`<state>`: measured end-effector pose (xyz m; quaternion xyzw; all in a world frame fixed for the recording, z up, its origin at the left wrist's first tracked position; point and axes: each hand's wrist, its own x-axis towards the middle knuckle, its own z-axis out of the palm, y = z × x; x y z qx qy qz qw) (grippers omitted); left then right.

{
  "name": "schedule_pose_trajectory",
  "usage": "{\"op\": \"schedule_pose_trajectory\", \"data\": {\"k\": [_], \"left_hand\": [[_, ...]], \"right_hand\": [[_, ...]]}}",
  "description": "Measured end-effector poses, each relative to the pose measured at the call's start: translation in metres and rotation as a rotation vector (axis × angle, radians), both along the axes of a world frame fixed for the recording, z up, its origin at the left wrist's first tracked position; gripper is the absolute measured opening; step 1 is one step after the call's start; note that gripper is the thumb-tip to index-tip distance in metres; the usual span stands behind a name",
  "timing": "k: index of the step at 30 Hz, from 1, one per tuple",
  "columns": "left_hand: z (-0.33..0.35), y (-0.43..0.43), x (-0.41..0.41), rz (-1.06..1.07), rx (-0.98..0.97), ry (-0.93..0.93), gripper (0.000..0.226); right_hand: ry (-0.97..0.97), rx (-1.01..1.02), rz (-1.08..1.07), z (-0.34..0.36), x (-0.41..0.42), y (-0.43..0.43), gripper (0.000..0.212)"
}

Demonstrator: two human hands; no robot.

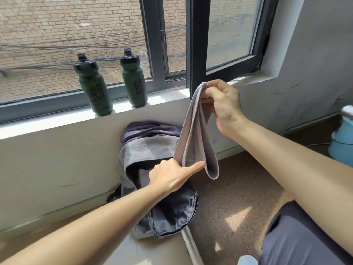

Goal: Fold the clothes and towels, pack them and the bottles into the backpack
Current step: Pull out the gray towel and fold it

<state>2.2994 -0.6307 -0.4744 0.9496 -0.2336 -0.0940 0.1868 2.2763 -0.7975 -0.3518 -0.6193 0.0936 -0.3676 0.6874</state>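
Observation:
A grey towel [193,138] hangs folded in the air above the backpack. My right hand [222,104] grips its top edge near the window frame. My left hand [172,176] pinches the towel's lower left part, with the thumb stretched across the cloth. The grey backpack [150,150] leans against the wall under the sill, its main compartment unzipped and its dark lining showing; a purple garment [150,129] lies at its top. Two dark green bottles [94,88] [133,81] with black caps stand upright on the windowsill.
The white windowsill [57,119] runs along the wall; a dark window frame [196,44] stands open inward beside my right hand. A light blue container [342,140] sits on the floor at the right. My knee in dark trousers [298,236] is at the lower right.

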Motion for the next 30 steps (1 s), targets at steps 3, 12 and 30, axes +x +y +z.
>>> {"op": "schedule_pose_trajectory", "data": {"k": [3, 12, 30], "left_hand": [[-0.003, -0.009, 0.0, 0.029, -0.032, -0.088, 0.098], [-0.004, -0.03, -0.013, -0.005, -0.088, -0.164, 0.083], [0.022, 0.053, 0.087, -0.207, -0.334, -0.064, 0.027]], "right_hand": [[-0.032, -0.02, -0.023, 0.0, 0.003, 0.003, 0.014], [-0.132, -0.054, -0.072, 0.002, 0.007, 0.004, 0.006], [0.3, -0.35, -0.449, -0.046, 0.0, -0.089, 0.01]]}}
